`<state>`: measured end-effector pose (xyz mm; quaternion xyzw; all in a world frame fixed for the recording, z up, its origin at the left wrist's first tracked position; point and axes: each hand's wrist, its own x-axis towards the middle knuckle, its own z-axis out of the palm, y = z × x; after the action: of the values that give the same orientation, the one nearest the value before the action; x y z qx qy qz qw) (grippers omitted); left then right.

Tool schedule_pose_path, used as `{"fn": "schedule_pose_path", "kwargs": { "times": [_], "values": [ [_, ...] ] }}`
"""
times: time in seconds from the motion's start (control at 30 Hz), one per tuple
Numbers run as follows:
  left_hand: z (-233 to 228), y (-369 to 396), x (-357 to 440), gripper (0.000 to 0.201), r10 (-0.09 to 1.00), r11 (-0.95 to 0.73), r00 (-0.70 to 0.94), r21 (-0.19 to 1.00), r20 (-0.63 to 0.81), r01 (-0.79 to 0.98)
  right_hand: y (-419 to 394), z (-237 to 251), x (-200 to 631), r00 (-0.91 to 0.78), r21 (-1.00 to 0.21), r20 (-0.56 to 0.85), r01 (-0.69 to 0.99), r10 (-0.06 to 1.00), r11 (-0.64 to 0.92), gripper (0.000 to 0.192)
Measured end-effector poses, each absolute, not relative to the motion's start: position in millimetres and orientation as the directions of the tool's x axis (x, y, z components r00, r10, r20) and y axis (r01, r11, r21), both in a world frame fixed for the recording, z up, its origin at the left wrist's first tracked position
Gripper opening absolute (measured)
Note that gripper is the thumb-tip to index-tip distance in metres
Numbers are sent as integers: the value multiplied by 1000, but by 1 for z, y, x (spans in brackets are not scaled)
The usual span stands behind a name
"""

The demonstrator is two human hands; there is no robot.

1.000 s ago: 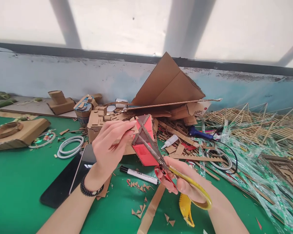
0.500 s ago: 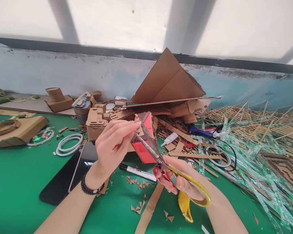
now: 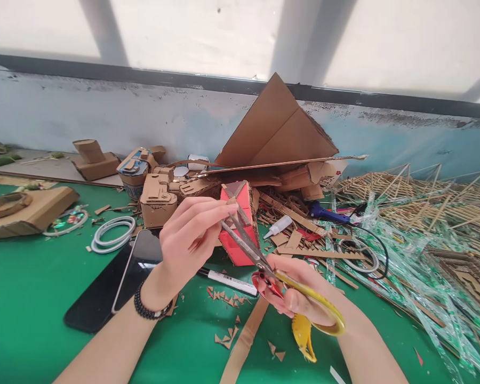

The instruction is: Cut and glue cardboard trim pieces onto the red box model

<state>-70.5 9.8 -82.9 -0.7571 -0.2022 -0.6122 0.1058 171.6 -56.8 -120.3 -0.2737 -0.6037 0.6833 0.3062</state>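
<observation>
Scissors with yellow and red handles (image 3: 280, 274) are gripped by the right hand (image 3: 300, 290); a small brown cardboard piece (image 3: 232, 203), just beyond the blades, is pinched by the left hand (image 3: 188, 234).

Bright, even daylight from the overexposed window (image 3: 208, 32) behind; soft shadows on the bench (image 3: 32, 298); sharp throughout, slightly bowed at edges.

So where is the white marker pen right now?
The white marker pen lies on the green table in the head view, between the left hand and right hand.
</observation>
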Motion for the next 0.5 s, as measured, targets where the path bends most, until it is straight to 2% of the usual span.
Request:
{"fn": "schedule_pose_path", "kwargs": {
  "times": [0.1, 0.3, 0.5],
  "values": [
    [-83, 9, -70, 33, 189, -902, 170, 102, 967, 419, -58, -120, 171, -635, -995, -9, -75, 772, -73, 66],
    [-84, 8, -70, 32, 269, -921, 120, 219, 956, 323, -59, -119, 170, -619, -992, -18, -86, 785, -91, 62],
    [-83, 6, -69, 38, 254, -922, 136, 197, 957, 334, -60, -118, 170, -609, -995, -26, -64, 793, -82, 62]
  ]
}}
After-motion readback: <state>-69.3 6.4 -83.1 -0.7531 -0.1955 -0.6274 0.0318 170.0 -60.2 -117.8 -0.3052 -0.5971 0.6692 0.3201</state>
